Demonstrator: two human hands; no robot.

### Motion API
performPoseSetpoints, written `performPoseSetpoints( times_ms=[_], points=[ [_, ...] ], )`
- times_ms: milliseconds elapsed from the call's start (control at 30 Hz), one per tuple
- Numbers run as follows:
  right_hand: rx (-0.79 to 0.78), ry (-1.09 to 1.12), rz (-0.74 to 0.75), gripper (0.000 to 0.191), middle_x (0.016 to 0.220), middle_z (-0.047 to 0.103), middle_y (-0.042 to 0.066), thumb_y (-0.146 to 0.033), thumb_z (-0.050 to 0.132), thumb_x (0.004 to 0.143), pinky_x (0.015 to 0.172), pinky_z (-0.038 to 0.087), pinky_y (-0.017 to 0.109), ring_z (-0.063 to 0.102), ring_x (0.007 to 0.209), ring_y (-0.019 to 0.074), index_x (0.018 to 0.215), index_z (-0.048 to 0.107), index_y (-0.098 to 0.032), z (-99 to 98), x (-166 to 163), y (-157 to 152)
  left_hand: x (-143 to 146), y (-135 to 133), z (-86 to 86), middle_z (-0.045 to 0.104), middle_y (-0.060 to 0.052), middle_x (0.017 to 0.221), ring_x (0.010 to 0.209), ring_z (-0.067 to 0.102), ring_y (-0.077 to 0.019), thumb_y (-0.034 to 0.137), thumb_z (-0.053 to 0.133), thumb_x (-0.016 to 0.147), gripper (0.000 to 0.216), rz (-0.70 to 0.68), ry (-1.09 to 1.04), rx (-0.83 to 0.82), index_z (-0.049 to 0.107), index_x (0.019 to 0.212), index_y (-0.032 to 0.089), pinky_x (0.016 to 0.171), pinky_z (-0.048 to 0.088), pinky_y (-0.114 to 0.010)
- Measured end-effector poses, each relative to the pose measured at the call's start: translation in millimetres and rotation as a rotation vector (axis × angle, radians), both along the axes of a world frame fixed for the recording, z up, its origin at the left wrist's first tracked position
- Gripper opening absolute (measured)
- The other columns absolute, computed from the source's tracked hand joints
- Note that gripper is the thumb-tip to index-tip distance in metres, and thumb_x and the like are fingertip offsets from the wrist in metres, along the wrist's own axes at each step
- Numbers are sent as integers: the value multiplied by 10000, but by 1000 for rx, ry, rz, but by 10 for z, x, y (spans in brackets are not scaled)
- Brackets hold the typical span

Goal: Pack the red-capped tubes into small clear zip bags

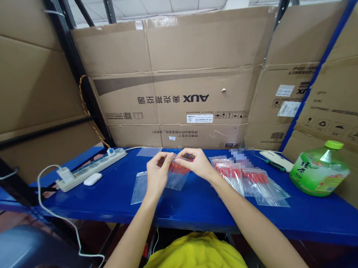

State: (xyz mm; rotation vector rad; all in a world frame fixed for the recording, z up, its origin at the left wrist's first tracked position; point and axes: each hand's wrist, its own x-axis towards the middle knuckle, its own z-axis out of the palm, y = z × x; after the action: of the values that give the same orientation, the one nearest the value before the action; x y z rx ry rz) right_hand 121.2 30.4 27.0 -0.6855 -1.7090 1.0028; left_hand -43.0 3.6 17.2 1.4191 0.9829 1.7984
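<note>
Above the blue table (110, 203), my left hand (157, 168) and my right hand (196, 162) meet with fingers pinched at the top edge of a clear zip bag (177, 183). Small red pieces (181, 168) show in or behind the bag between the hands; their kind is too small to make out. Left of my left hand lies a flat clear bag (138, 191). To the right of my right hand, several clear zip bags with red pieces (256, 176) overlap in a pile.
A white power strip (91, 169) and a white earphone case (92, 179) lie at the left. Toward the right are a green bottle (320, 170) and a white-and-green tool (276, 161). Cardboard panels (172, 48) wall the back and sides. A blue stool (30, 253) stands lower left.
</note>
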Motion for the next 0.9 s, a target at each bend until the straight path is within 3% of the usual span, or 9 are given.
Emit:
performPoseSetpoints(
  times_ms=[267,567,900],
  points=[
    [88,-3,-60,312,742,746,29,-515,772,852,617,564,312,684,667,195,769,713,-220,-4,26,27,-14,21,3,746,-39,802,709,642,-170,405,825,816,226,-76,49,-1,775,824,185,708,506,-272],
    [-57,58,26,400,708,727,17,-574,844,773,549,567,292,655,584,171,832,719,-199,-38,-4,55,-46,55,-30,743,-39,814,731,647,-175,410,768,855,238,18,199,61,754,806,178,720,508,-279],
    [-2,38,-31,374,703,726,21,-559,808,802,558,545,286,637,578,163,797,719,-195,-52,-20,78,-34,94,-69,702,-16,786,712,606,-159,484,732,881,313,-34,200,-6,736,866,171,695,474,-267]
  ],
)
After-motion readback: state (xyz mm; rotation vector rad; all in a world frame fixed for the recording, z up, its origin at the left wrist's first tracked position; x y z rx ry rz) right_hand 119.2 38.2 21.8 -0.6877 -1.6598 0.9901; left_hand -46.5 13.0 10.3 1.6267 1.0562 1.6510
